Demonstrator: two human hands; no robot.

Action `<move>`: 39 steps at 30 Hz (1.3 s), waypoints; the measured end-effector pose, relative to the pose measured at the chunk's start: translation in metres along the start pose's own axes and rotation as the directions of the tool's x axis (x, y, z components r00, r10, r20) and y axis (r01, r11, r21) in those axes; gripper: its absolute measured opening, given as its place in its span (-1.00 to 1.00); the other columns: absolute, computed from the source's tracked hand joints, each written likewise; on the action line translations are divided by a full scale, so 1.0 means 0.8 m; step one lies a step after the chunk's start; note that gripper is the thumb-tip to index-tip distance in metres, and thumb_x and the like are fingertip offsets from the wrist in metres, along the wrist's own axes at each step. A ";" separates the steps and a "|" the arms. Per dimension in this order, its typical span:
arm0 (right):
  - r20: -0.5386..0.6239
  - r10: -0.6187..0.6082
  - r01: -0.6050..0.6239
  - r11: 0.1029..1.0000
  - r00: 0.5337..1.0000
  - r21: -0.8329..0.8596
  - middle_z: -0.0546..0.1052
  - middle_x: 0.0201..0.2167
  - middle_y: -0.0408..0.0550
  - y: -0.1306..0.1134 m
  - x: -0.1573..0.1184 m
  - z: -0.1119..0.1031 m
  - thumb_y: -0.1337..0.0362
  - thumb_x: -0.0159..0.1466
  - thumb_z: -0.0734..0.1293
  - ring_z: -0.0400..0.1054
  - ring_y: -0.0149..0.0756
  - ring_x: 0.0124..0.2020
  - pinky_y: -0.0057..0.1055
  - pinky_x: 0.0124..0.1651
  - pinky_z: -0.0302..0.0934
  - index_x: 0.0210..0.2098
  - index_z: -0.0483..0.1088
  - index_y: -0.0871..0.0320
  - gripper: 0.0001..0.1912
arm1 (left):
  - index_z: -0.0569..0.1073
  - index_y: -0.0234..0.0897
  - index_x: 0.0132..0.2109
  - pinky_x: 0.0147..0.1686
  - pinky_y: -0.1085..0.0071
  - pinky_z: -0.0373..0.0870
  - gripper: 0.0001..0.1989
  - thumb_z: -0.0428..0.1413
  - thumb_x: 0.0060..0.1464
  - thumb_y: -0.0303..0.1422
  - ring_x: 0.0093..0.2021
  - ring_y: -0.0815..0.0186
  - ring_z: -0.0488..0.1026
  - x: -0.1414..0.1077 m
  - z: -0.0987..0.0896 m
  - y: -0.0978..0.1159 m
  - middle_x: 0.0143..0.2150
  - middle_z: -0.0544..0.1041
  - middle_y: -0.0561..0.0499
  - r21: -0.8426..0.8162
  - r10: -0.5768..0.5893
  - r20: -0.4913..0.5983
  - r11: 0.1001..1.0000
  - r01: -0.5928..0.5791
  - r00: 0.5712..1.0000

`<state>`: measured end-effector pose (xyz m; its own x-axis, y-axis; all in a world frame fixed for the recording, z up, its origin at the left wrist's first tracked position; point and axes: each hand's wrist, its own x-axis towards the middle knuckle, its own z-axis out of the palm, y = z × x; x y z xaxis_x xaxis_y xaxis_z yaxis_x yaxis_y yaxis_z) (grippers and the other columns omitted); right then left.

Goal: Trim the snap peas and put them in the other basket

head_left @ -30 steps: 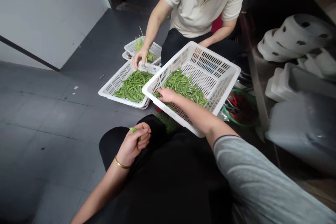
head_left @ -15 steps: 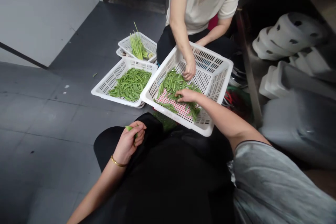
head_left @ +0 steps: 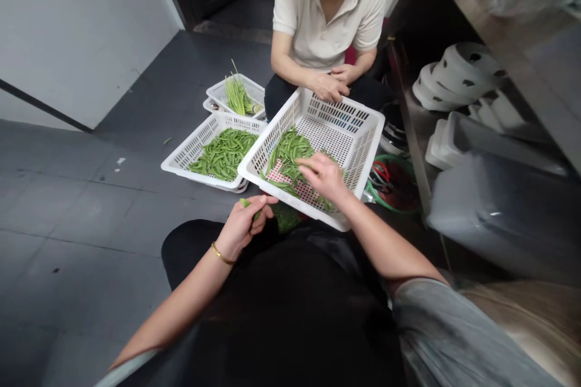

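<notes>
My left hand (head_left: 252, 217) is closed on green pea pods (head_left: 246, 202), low in front of the large basket, with its index finger stretched towards the rim. Above the pods in that white basket (head_left: 297, 204) is my right hand (head_left: 324, 178), its thumb and fingers pinched on what looks like a single pea pod, mostly covered by the fingers. Loose pea pods (head_left: 290, 148) lie heaped at the basket's left side, with some scattered nearer to me. The large basket is tilted and overlaps the edge of a lower white basket (head_left: 177, 160) full of pea pods (head_left: 222, 154).
A co-worker (head_left: 329, 30) sits opposite, hands together at the basket's far rim. Behind the lower basket, a small basket (head_left: 215, 92) holds long green stalks (head_left: 238, 95). On the right, a low shelf carries white containers (head_left: 458, 75) and a grey bin (head_left: 494, 211).
My right hand has lifted from the pods and turned slightly. My left hand has moved right, closer to the basket. The co-worker's hand has left the pods for the far rim. The view has shifted.
</notes>
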<state>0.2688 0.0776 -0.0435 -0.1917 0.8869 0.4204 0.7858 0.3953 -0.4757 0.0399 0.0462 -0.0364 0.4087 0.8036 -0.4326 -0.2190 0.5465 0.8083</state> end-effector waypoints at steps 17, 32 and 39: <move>0.527 -0.022 -0.442 0.513 0.850 0.735 0.46 -0.57 -0.16 -0.105 -0.011 -0.011 0.17 0.16 0.37 0.34 -0.46 -0.56 -0.52 -0.47 0.22 -0.34 0.43 0.24 -0.78 | 0.52 -0.46 -0.36 -0.75 0.58 -0.19 -0.76 0.24 -0.07 -0.30 -0.76 0.59 -0.04 -0.048 -0.006 0.020 -0.77 0.11 0.21 0.182 -0.069 0.246 0.983 0.024 0.967; 0.579 -0.058 -0.470 0.522 0.813 0.712 0.45 -0.58 -0.18 -0.123 -0.008 -0.007 0.20 0.12 0.40 0.33 -0.47 -0.56 -0.53 -0.46 0.22 -0.36 0.44 0.24 -0.79 | 0.31 -0.36 -0.45 -0.77 0.65 -0.13 -0.68 0.31 -0.14 -0.29 -0.73 0.63 -0.02 -0.060 -0.024 0.016 -0.67 0.15 0.22 0.187 -0.076 0.277 0.982 0.024 0.958; 0.568 -0.067 -0.464 0.501 0.820 0.730 0.45 -0.55 -0.17 -0.124 -0.009 -0.002 0.18 0.12 0.39 0.34 -0.45 -0.54 -0.50 -0.45 0.24 -0.36 0.40 0.22 -0.78 | 0.34 -0.33 -0.38 -0.78 0.66 -0.15 -0.68 0.29 -0.11 -0.23 -0.75 0.63 -0.07 -0.062 -0.021 0.009 -0.71 0.08 0.27 0.095 -0.033 0.257 0.995 0.009 0.966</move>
<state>0.1930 0.0318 0.0024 -0.5440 0.8368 -0.0621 0.0537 -0.0391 -0.9978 0.0032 0.0146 -0.0160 0.6300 0.6972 -0.3419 -0.1298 0.5287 0.8388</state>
